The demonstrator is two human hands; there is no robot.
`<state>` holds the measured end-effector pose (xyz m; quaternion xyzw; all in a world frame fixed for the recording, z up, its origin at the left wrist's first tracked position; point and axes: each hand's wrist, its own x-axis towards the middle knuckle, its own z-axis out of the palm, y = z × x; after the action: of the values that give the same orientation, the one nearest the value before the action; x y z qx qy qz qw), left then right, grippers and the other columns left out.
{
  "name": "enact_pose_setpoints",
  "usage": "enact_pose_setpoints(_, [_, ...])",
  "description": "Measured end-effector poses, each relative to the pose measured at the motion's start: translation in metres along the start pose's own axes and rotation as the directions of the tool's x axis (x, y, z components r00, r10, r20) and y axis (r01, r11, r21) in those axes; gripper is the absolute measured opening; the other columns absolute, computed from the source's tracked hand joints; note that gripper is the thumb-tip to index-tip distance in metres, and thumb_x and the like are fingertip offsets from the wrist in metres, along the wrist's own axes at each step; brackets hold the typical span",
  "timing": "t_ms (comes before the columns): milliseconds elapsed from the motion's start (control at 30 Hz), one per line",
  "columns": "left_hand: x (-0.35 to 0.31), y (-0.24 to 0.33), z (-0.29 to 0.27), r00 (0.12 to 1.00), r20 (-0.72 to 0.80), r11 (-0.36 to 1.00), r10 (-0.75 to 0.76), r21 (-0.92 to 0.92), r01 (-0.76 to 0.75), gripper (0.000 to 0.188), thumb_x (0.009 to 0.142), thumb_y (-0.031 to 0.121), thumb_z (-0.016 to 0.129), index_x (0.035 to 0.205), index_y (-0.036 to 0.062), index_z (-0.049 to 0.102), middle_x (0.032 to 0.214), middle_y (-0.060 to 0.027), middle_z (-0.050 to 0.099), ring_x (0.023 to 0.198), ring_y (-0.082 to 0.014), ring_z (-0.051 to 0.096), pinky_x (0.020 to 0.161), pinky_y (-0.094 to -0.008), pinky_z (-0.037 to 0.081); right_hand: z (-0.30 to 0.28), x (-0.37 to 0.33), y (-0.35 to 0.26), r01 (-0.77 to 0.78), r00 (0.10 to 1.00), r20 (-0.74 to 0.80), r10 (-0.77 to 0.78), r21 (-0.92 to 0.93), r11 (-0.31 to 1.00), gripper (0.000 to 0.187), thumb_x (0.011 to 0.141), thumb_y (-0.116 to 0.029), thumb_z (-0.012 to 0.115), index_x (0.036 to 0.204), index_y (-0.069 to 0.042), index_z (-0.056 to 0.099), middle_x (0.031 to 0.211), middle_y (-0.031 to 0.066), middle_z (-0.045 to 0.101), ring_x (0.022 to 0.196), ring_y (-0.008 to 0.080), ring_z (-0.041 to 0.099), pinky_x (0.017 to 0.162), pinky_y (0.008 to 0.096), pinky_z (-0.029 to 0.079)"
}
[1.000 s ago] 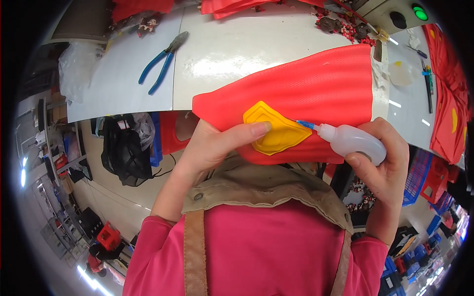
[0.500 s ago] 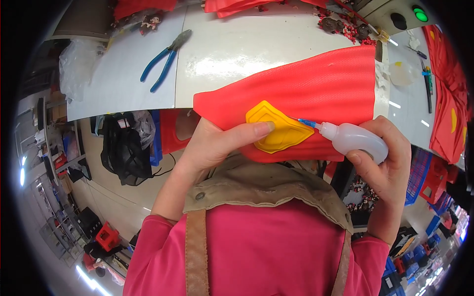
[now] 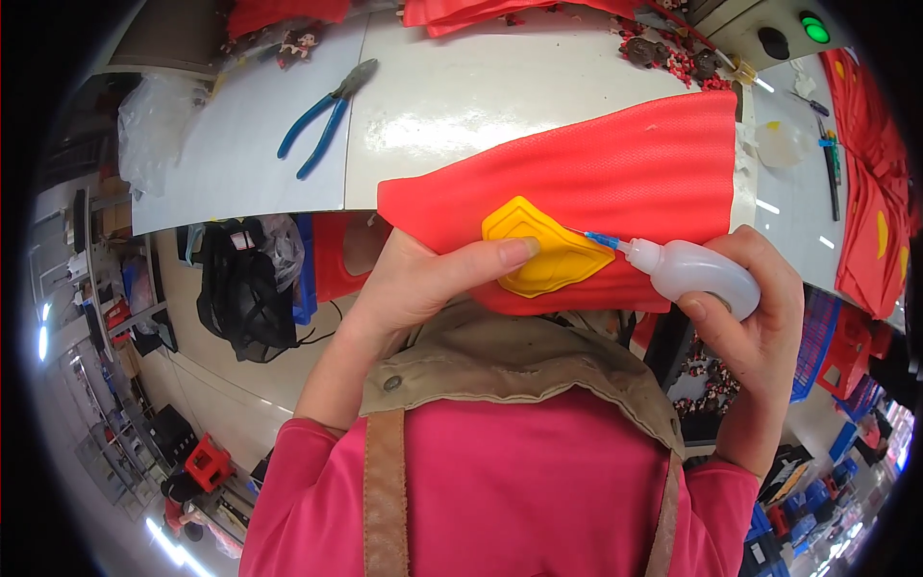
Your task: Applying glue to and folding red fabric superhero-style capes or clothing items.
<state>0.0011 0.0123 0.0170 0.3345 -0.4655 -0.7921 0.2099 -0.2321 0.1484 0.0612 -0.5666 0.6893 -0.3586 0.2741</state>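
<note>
A red, rippled cape-like piece (image 3: 615, 173) lies partly on the table and hangs over its near edge. On it sits a yellow shield-shaped emblem (image 3: 553, 264). My left hand (image 3: 423, 274) grips the red piece from the left, thumb pressed on the emblem, its other fingers hidden underneath. In my right hand (image 3: 755, 308) is a translucent white squeeze bottle (image 3: 702, 274), lying nearly level. Its blue needle tip (image 3: 604, 239) points left to the emblem's upper right edge; whether it touches, I cannot tell.
Blue-handled cutting pliers (image 3: 327, 120) rest on the table at the far left, near a clear plastic bag (image 3: 154, 130). Small figures and red bits (image 3: 663, 58) lie at the back right. More red pieces (image 3: 875, 192) are heaped at the right edge. A black bag (image 3: 245, 298) sits below the table.
Almost nothing differs. The whole view has shifted a few pixels; both hands keep their hold, and the needle tip stays by the emblem's edge.
</note>
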Motion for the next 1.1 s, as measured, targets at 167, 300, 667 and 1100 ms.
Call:
enact_pose_setpoints(167, [-0.0011, 0.0053, 0.0024, 0.996, -0.021, 0.996, -0.088, 0.017, 0.089, 0.064, 0.076, 0.003, 0.069, 0.133, -0.0012, 0.042, 0.127, -0.0112, 0.054, 0.118, -0.0213, 0.052, 0.102, -0.0352, 0.040, -0.0002, -0.0014, -0.0001, -0.005, 1.000, -0.004, 0.005, 0.010, 1.000, 0.033, 0.066, -0.020, 0.081, 0.090, -0.004, 0.065, 0.076, 0.0070, 0.061, 0.066, 0.0195, 0.060, 0.059, 0.0285, 0.044])
enact_pose_setpoints(300, [-0.0031, 0.0046, 0.0020, 0.997, -0.009, 0.997, -0.079, 0.016, 0.079, 0.064, 0.075, 0.003, 0.069, 0.133, -0.0013, 0.042, 0.127, -0.0112, 0.054, 0.117, -0.0215, 0.052, 0.101, -0.0352, 0.040, -0.0002, -0.0035, 0.0001, 0.004, 1.000, -0.009, -0.004, 0.010, 1.000, 0.033, 0.066, -0.020, 0.081, 0.090, -0.004, 0.065, 0.075, 0.0070, 0.061, 0.066, 0.0192, 0.059, 0.059, 0.0287, 0.044])
enact_pose_setpoints(667, [-0.0024, -0.0009, 0.0013, 0.999, 0.029, 0.999, 0.033, 0.007, -0.033, 0.051, 0.081, 0.010, 0.072, 0.126, 0.0000, 0.052, 0.117, -0.0073, 0.061, 0.106, -0.0149, 0.057, 0.091, -0.0295, 0.047, -0.0003, -0.0039, -0.0011, 0.026, 0.999, -0.024, -0.027, -0.029, 0.999, 0.035, 0.064, -0.021, 0.082, 0.089, -0.003, 0.065, 0.075, 0.0069, 0.060, 0.066, 0.0202, 0.058, 0.059, 0.0292, 0.044])
enact_pose_setpoints(1100, [-0.0029, -0.0013, 0.0003, 0.999, 0.035, 0.999, 0.032, 0.005, -0.032, 0.049, 0.081, 0.010, 0.072, 0.125, -0.0002, 0.053, 0.116, -0.0072, 0.061, 0.107, -0.0148, 0.057, 0.091, -0.0295, 0.047, 0.0017, -0.0036, -0.0038, 0.030, 0.999, -0.039, -0.031, -0.017, 0.999, 0.035, 0.063, -0.020, 0.083, 0.089, -0.003, 0.065, 0.075, 0.0070, 0.060, 0.066, 0.0203, 0.058, 0.059, 0.0293, 0.044])
